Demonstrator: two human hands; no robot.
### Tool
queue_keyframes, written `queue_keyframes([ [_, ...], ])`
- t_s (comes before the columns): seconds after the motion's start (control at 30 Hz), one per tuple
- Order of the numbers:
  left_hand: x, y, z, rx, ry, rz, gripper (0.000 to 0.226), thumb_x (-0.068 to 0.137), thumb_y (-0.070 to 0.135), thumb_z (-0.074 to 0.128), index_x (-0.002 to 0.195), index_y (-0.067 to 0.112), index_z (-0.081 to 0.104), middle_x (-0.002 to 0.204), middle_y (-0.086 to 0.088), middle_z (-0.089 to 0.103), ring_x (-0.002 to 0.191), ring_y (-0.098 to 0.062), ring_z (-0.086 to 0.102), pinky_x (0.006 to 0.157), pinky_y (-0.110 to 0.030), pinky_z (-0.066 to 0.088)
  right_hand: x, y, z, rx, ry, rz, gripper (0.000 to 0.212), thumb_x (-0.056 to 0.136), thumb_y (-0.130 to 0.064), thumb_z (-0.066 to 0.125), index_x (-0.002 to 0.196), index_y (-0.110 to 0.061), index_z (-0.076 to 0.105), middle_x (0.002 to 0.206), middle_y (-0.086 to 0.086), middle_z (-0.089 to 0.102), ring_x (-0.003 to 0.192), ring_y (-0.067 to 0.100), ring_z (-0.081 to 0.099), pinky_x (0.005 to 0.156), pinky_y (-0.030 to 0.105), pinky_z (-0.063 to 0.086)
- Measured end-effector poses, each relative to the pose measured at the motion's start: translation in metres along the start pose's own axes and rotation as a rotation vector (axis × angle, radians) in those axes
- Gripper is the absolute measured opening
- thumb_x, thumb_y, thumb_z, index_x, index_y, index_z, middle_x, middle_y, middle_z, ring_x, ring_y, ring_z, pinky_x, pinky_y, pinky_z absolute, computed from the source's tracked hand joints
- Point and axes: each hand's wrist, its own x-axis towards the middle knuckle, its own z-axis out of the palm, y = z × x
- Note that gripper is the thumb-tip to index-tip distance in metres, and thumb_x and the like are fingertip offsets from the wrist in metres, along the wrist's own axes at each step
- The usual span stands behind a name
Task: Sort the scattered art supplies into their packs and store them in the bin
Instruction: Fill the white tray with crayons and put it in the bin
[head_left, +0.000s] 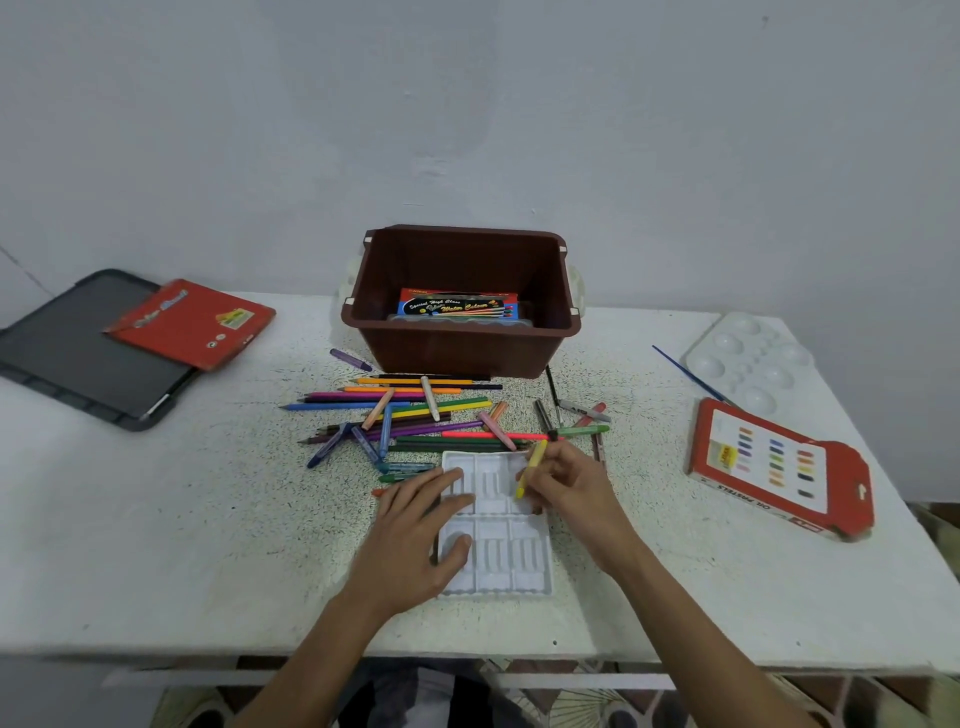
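Fingers of right hand pinched on yellow crayon above white tray, left hand flat, spread on it.

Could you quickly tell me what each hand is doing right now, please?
Left hand: open, flat on the white plastic tray, holding nothing.
Right hand: closed on a yellow crayon over the tray.

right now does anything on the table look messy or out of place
Yes: pencils and crayons lie crisscrossed in a loose heap before the brown bin. The white tray is empty; the right hand holds one yellow crayon.
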Motion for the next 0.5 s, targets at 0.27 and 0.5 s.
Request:
queue_keyframes([
  [0.27, 0.0, 0.0, -0.001, -0.001, 0.001, -0.001, 0.04, 0.094, 0.049, 0.051, 0.13, 0.033, 0.057, 0.151, 0.016, 0.038, 0.143, -0.008, 0.027, 0.113, -0.044, 0.025, 0.0, 0.027, -0.003, -0.57, 0.008, -0.317, 0.011, 0.091, -0.022, 0.066, 0.082, -0.017, 0.063, 0.08, -0.002, 0.06, 0.075, 0.018, 0.057, 0.068, 0.038, 0.049],
  [0.5, 0.0, 0.0, -0.001, 0.009, -0.009, -0.008, 0.04, 0.094, 0.049, 0.05, 0.131, 0.034, 0.056, 0.152, 0.017, 0.037, 0.143, -0.007, 0.026, 0.113, -0.043, 0.025, -0.005, 0.029, -0.004, -0.807, -0.003, -0.469, 0.015, 0.091, -0.024, 0.064, 0.079, -0.014, 0.062, 0.075, -0.003, 0.059, 0.073, 0.014, 0.045, 0.063, 0.014, 0.029],
])
